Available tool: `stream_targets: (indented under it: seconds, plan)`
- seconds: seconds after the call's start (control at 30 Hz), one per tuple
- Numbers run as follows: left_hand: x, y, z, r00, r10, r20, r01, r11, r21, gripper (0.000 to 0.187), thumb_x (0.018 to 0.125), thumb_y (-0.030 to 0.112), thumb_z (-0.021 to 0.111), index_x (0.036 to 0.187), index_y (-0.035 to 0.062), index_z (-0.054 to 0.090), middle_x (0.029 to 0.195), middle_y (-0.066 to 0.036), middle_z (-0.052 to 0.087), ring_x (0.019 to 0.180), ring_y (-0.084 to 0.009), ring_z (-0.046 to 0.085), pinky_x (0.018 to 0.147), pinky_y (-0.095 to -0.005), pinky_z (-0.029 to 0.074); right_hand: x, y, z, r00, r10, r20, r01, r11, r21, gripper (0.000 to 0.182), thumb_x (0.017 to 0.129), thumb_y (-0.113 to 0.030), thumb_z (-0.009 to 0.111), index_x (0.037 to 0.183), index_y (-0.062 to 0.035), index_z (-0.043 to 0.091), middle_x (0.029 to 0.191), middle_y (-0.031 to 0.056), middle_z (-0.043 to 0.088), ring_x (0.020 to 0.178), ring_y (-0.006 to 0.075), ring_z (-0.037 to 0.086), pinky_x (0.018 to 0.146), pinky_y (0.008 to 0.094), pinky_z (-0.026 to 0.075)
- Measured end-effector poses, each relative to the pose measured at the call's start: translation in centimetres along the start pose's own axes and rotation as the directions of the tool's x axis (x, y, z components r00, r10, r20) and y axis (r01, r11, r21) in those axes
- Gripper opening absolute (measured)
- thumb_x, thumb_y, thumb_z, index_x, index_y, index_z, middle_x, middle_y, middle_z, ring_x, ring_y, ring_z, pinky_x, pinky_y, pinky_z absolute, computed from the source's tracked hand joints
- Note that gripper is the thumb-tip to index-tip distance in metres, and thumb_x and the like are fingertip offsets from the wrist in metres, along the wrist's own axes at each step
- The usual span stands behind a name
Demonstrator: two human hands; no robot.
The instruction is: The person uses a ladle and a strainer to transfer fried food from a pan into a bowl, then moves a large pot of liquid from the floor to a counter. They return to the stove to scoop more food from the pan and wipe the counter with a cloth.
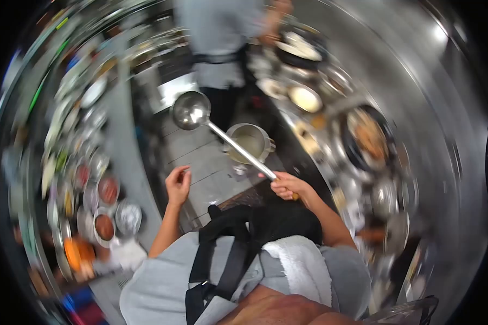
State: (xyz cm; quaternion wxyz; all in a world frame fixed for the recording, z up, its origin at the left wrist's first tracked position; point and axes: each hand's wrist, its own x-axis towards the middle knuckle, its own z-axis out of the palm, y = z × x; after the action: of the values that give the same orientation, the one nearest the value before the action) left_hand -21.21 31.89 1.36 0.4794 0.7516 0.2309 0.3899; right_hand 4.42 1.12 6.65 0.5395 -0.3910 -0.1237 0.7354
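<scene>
My right hand (288, 187) grips the end of a long metal ladle (191, 110). The ladle's handle slants up and left, and its round bowl hangs over the aisle. Low down, partly behind the handle, is a metal pot (263, 142) with side handles; what it holds is not clear. My left hand (178, 185) is raised at the left of the aisle, fingers loosely bent and nothing visible in them. It touches nothing and is apart from the ladle.
A person (219, 43) stands ahead in the aisle. At right, a stove line carries a wok with food (368, 135), a pan (298, 51) and a pale bowl (305, 99). The left counter (122, 130) bears several bowls, including one with red contents (104, 226). Much is blurred.
</scene>
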Motion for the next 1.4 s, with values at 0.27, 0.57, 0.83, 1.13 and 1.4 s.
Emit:
stream_targets:
  seconds: [0.27, 0.57, 0.83, 1.13, 1.4]
  plan:
    - [-2.3, 5.2, 19.7, 0.84, 0.18, 0.511, -0.114, 0.981, -0.157, 0.015, 0.084, 0.003, 0.069, 0.099, 0.004, 0.069, 0.064, 0.003, 0.05, 0.054, -0.0044, 0.041, 0.049, -0.0212, 0.033, -21.6, 12.6, -1.1, 0.762, -0.471, -0.444, 0.541, 0.84, 0.038, 0.06, 0.095, -0.01, 0.058, 0.149, -0.0106, 0.032, 0.06, -0.0055, 0.035, 0.04, 0.0024, 0.033, 0.035, 0.0183, 0.027]
    - [-6.2, 11.7, 36.5, 0.265, 0.241, 0.934, 0.051, 0.963, -0.263, 0.014, 0.088, 0.007, 0.067, 0.101, 0.0029, 0.069, 0.072, -0.001, 0.059, 0.062, -0.0055, 0.05, 0.057, -0.024, 0.045, -21.2, 18.6, -0.6, -0.199, -0.459, -0.866, 0.744, 0.505, -0.439, 0.048, 0.096, -0.009, 0.052, 0.14, -0.0103, 0.035, 0.065, 0.0005, 0.044, 0.043, 0.0084, 0.041, 0.038, 0.0242, 0.035]
    - [-4.9, 13.5, 43.1, -0.08, 0.382, 0.921, -0.022, 0.923, -0.385, 0.018, 0.087, 0.009, 0.066, 0.104, 0.0039, 0.067, 0.072, -0.006, 0.057, 0.059, -0.0131, 0.051, 0.057, -0.0279, 0.045, -16.8, 19.9, -11.3, -0.538, -0.188, -0.822, 0.56, 0.649, -0.515, 0.026, 0.094, -0.008, 0.051, 0.118, -0.0092, 0.041, 0.065, 0.0022, 0.047, 0.04, 0.0093, 0.045, 0.034, 0.0258, 0.038]
    - [2.8, 7.0, 46.6, -0.28, 0.223, 0.934, -0.067, 0.966, -0.25, 0.021, 0.086, 0.015, 0.067, 0.103, 0.0033, 0.067, 0.074, -0.009, 0.063, 0.063, -0.0159, 0.057, 0.062, -0.0309, 0.048, -15.0, 24.8, -12.5, -0.732, -0.086, -0.676, 0.039, 0.985, -0.168, 0.062, 0.084, -0.014, 0.067, 0.139, -0.0001, 0.041, 0.086, 0.0231, 0.063, 0.077, 0.0391, 0.064, 0.07, 0.0454, 0.049]
    - [6.2, 13.7, 50.5, -0.533, 0.295, 0.793, 0.132, 0.955, -0.267, 0.018, 0.088, 0.014, 0.068, 0.101, 0.0026, 0.067, 0.082, -0.004, 0.066, 0.073, -0.0121, 0.059, 0.068, -0.0282, 0.048, -15.6, 20.5, -9.2, -0.732, -0.154, -0.664, -0.099, 0.988, -0.121, 0.049, 0.089, -0.027, 0.068, 0.127, 0.0016, 0.055, 0.101, 0.02, 0.065, 0.091, 0.0321, 0.063, 0.081, 0.0377, 0.049]
